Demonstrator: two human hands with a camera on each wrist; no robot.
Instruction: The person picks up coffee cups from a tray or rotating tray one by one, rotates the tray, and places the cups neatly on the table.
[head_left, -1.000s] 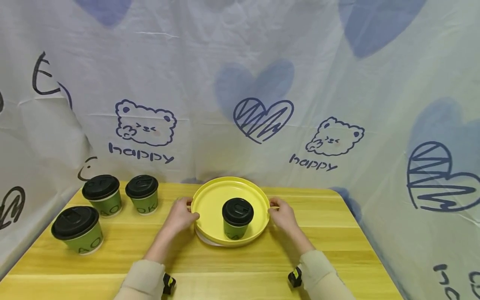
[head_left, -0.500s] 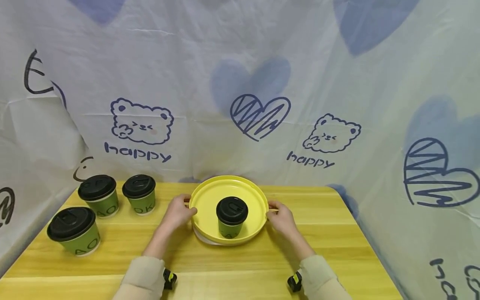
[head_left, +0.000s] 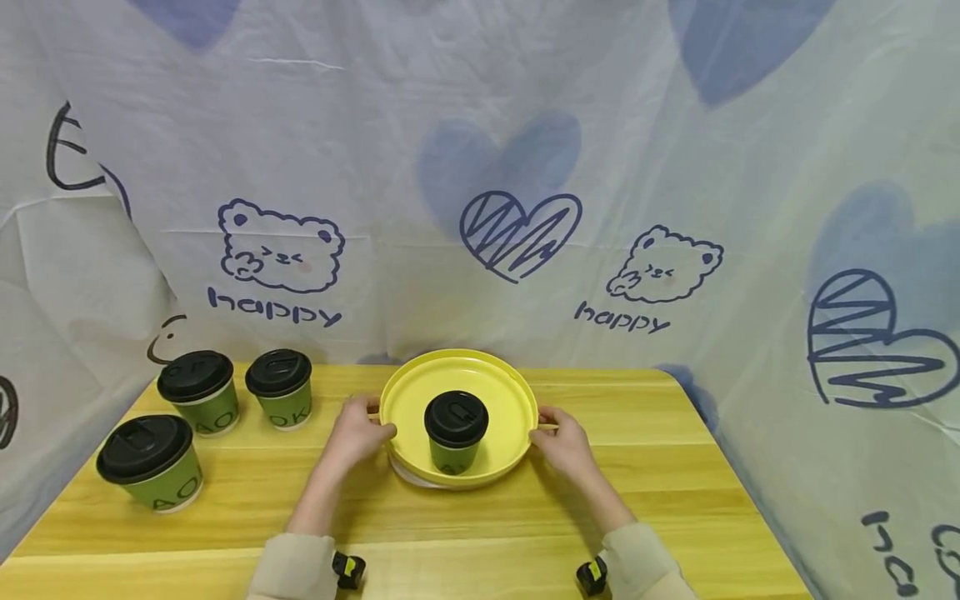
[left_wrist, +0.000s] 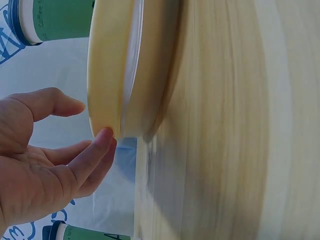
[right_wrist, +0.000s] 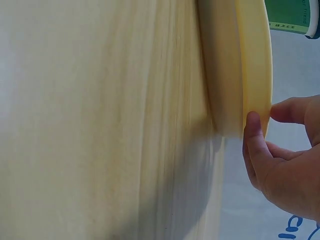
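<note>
A round yellow tray point(head_left: 420, 400) sits over a whitish base point(head_left: 411, 475) near the table's back edge in the head view. A green paper cup with a black lid point(head_left: 456, 429) stands upright on it, toward the front. My left hand point(head_left: 358, 429) is at the tray's left side, fingertips point(left_wrist: 104, 134) on the outer wall and thumb close by the rim. On the opposite side, my right hand point(head_left: 562, 437) pinches the rim, its thumb at the edge and a finger point(right_wrist: 254, 122) against the wall.
Three more lidded green cups stand at the left: a large front cup point(head_left: 153, 462), a back cup point(head_left: 198, 392) and a smaller cup point(head_left: 280, 387). A printed cloth point(head_left: 420, 275) hangs right behind the wooden table point(head_left: 465, 542).
The cup on the tray has shifted left relative to the tray's rim. Both hands stay at the tray's sides; the head view has moved slightly.
</note>
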